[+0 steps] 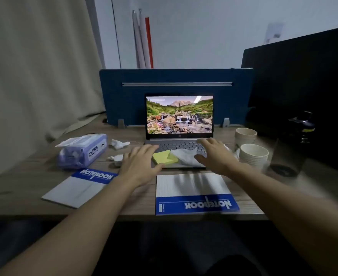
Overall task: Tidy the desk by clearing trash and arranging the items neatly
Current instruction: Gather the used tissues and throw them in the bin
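Head view: both hands out over the open laptop (pixel 179 136), nothing gripped. Left hand (pixel 139 165) is palm down, fingers (pixel 144 151) spread and loosely curved, at the laptop's near left corner just beside the yellow sticky notes (pixel 164 159). Right hand (pixel 217 156) is also palm down, fingers apart, over the right side of the keyboard with its thumb side touching or just above the crumpled white tissue (pixel 185 156); can't tell contact for sure. Both forearms are extended straight forward, wrists roughly level. Reads as a reach to clear the keyboard first: sticky notes and tissue sit on the laptop deck, so it can't be closed or shifted until they go. More trash on the table (pixel 34 188): crumpled tissue (pixel 120 144) behind the left hand, another wad (pixel 115 158) just left of it, near the wipes pack (pixel 82 151). Two notebooks lie askew at the near edge, left one (pixel 78 189) rotated, right one (pixel 195 194) turned upside down to the viewer, well apart. Two stacks of paper cups (pixel 253 154) at right, dark bottle (pixel 303 126) behind. Task looks barely begun.
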The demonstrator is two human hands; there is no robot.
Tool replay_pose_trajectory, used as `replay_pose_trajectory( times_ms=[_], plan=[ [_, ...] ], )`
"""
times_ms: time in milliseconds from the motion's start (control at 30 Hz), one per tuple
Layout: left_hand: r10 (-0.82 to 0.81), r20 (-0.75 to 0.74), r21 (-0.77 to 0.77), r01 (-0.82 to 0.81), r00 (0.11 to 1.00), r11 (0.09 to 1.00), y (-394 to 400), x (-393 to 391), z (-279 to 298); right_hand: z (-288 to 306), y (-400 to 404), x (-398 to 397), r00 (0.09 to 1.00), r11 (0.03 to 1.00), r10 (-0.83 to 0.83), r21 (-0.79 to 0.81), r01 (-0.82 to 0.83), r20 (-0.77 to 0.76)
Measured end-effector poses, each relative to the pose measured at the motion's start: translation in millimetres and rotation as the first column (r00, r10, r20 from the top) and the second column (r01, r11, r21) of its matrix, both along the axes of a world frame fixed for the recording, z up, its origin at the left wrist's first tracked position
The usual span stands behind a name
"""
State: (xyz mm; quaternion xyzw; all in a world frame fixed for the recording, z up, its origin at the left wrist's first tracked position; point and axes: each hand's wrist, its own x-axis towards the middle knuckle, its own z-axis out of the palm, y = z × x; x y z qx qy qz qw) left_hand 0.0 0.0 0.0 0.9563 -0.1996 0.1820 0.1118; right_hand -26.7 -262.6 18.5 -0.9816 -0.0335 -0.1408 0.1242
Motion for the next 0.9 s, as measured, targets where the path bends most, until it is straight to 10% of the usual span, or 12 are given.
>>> replay_pose_trajectory(
  times_ms=[900],
  plan=[
    [0.165, -0.102, 0.072, -0.158, 0.981, 0.985, -4, 86, 1, -39, 28, 81, 0.998, 0.992, 0.026, 0.122, -0.033, 0.062]
  ],
)
